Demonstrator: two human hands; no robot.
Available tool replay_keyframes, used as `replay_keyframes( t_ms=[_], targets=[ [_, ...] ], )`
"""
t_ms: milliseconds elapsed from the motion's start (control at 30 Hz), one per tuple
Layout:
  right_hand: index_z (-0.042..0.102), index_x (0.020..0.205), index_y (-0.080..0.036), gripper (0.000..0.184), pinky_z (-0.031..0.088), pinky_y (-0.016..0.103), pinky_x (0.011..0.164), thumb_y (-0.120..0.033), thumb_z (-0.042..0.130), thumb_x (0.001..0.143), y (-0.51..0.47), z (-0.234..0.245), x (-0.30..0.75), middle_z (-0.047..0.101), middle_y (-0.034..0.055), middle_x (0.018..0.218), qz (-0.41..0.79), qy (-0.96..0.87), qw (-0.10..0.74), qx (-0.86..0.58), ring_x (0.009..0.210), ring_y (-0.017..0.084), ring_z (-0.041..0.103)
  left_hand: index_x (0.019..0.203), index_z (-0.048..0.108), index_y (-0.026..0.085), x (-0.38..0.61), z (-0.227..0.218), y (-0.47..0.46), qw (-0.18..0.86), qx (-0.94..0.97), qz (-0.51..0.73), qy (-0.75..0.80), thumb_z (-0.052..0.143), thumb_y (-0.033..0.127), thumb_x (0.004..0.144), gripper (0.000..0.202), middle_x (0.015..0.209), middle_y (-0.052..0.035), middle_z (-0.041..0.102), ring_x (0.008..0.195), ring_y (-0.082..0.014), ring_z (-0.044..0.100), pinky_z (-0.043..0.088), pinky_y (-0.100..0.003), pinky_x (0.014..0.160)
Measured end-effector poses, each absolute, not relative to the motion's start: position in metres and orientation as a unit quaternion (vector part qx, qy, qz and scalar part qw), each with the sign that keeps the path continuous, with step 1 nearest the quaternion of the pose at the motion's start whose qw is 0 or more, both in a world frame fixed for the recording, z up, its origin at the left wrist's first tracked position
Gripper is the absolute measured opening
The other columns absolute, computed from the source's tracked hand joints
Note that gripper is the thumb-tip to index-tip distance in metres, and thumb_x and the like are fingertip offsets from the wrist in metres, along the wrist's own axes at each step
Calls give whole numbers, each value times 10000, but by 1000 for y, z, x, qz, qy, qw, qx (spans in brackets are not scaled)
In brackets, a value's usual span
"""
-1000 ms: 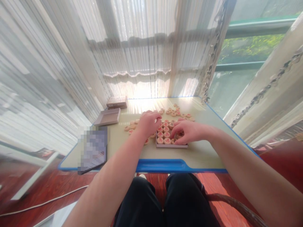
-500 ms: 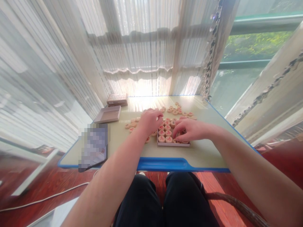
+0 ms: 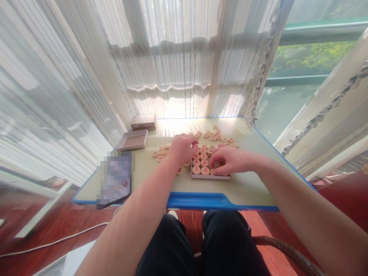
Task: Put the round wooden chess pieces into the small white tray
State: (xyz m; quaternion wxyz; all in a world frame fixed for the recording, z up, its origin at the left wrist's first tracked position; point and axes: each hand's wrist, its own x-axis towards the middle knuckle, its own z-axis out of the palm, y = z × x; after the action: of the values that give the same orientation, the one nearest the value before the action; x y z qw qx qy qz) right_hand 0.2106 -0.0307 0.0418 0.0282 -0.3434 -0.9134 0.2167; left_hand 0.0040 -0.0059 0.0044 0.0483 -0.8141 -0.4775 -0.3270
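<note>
Apparently a home: sheer curtains (image 3: 172, 65)

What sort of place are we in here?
Probably a room in a home, beside a window: sheer curtains, a reddish wood-look floor and a small blue-edged table.

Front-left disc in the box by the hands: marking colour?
Red, on a pale, wood-toned disc; best seen in the head view.

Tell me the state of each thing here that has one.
Box: open
Boxed pieces: in rows, visible ones face up
Left hand: fingers curled beside the box
Right hand: fingers bent over boxed pieces
Loose pieces: scattered
Shallow tray: open side up
Curtains: drawn ahead, parted at right
Dark-edged object: pixelated, state unclear
</note>
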Motion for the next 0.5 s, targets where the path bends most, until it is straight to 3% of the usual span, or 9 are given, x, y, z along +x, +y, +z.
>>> replay_keyframes(
  t_ms=[500],
  targets=[
    [686,772,-244,134,391,290,782,-277,569,715,-32,43,206,644,12,769,175,-911,38,-373,914,208,509,779,684,209,4,4,-6,51,-823,-304,-478,484,188,766,201,787,-26,675,826,-195,584,474,-324,799]
  ],
)
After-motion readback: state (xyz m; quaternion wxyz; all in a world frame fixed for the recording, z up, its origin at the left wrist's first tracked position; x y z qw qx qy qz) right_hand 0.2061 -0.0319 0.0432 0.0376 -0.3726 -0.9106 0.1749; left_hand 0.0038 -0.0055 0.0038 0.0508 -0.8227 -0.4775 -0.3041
